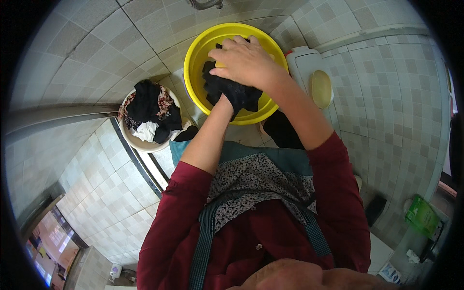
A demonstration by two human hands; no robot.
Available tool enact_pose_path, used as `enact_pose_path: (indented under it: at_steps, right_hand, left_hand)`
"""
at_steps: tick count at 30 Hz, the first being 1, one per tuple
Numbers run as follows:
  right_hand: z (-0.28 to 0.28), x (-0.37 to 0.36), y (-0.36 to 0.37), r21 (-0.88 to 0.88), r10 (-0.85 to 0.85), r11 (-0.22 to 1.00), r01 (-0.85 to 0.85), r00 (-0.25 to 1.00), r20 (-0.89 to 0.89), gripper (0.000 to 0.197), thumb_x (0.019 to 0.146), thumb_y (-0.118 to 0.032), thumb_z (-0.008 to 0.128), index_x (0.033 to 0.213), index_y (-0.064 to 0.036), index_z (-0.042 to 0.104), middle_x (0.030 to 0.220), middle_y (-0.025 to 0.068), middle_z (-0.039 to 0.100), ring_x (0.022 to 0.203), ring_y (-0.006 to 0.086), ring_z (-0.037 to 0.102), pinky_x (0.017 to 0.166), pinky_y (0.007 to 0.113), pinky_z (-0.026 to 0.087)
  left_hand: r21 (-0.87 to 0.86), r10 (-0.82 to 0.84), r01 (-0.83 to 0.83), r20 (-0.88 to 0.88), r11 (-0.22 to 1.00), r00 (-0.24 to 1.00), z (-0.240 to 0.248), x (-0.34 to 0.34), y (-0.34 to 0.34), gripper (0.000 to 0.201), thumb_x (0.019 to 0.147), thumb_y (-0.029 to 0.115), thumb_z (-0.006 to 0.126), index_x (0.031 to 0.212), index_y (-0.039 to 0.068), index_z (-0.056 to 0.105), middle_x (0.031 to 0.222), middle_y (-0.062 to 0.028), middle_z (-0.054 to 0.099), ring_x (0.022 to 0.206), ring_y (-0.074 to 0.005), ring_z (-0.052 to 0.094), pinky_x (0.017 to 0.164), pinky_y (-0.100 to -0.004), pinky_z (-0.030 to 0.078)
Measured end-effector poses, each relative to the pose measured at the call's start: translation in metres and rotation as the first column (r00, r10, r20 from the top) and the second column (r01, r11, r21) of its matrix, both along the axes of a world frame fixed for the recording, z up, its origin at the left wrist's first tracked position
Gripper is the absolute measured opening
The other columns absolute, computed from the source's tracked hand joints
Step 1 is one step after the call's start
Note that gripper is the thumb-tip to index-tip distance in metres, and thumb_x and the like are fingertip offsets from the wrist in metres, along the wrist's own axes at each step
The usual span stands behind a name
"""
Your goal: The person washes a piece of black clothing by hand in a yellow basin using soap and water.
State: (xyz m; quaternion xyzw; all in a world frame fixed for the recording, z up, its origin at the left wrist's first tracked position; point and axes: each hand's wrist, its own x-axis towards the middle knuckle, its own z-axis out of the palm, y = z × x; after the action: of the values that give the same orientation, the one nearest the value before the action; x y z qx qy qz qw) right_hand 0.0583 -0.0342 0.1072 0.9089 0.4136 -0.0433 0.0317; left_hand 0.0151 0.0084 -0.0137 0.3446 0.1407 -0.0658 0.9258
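A black garment (pixel 241 94) lies bunched in a round yellow basin (pixel 193 88). My left hand is inside or under the garment, which wraps my left wrist (pixel 223 107) and hides the fingers. Over the cloth, my right hand (pixel 244 59) reaches in from the right, palm down, its fingers curved. A pale yellow thing (pixel 220 64) shows beneath that palm, between thumb and fingers; too little of it is visible to tell its kind.
Left of the basin stands a pale tub (pixel 133 141) heaped with black, patterned and white clothes (pixel 145 104). A white lidded bin (pixel 305 63) and a yellowish bowl (pixel 321 89) are at the right. A grey hose (pixel 203 4) hangs beyond the basin. Tiled walls enclose the space.
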Motion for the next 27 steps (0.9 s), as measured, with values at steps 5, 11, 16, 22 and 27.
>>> enact_pose_path:
  at_steps: [5,11,16,22,27]
  right_hand:
    - [-0.051,0.058,-0.008,-0.001,-0.378,0.917,0.399,0.867,-0.325,0.048,0.089,-0.043,0.05,0.123,-0.0108,0.059,0.127,0.014,0.056,0.117,0.0311,0.052,0.099,0.042,0.04]
    - [-0.094,0.074,-0.081,0.364,-0.083,0.442,0.82,0.441,-0.894,0.038,0.088,-0.026,0.057,0.12,-0.0039,0.059,0.111,0.0082,0.063,0.091,0.0186,0.058,0.084,0.03,0.045]
    - [-0.08,0.016,-0.121,0.266,-0.023,-0.049,0.963,0.265,-0.964,0.044,0.083,-0.028,0.067,0.117,-0.0019,0.057,0.102,0.0091,0.063,0.078,0.0136,0.053,0.072,0.028,0.045]
    - [-0.07,-0.011,-0.079,0.666,-0.284,0.539,0.516,0.855,-0.434,0.041,0.084,-0.025,0.068,0.116,-0.001,0.057,0.09,0.0064,0.06,0.073,0.009,0.054,0.063,0.023,0.043]
    - [-0.063,0.003,-0.089,0.461,-0.059,0.348,0.817,0.51,-0.858,0.031,0.088,-0.026,0.064,0.109,-0.0034,0.057,0.08,0.0008,0.054,0.067,0.0058,0.052,0.057,0.019,0.041]
  left_hand:
    - [0.808,-0.187,-0.015,0.155,0.588,0.97,-0.006,-0.002,-0.003,0.04,0.088,0.035,0.058,0.117,0.008,0.056,0.107,-0.0148,0.062,0.096,-0.0285,0.06,0.085,-0.0377,0.047]
    - [0.95,-0.243,-0.205,0.261,0.236,0.934,-0.003,-0.004,0.009,0.04,0.088,0.034,0.058,0.117,0.007,0.055,0.105,-0.0152,0.062,0.094,-0.0282,0.059,0.083,-0.0369,0.047]
    - [-0.316,0.192,-0.205,-0.072,0.926,0.979,0.025,0.001,0.029,0.027,0.096,0.025,0.047,0.115,0.008,0.056,0.105,-0.0083,0.062,0.094,-0.0214,0.059,0.085,-0.0313,0.048]
    - [-0.539,0.08,-0.087,-0.037,0.838,0.996,0.008,0.011,0.023,0.023,0.098,0.02,0.043,0.112,0.008,0.058,0.104,-0.007,0.063,0.093,-0.02,0.06,0.082,-0.0303,0.05]
    - [-0.441,0.09,-0.086,-0.012,0.893,0.996,0.012,0.003,0.038,0.023,0.096,0.018,0.044,0.109,0.006,0.059,0.101,-0.0087,0.065,0.088,-0.0226,0.063,0.079,-0.0333,0.053]
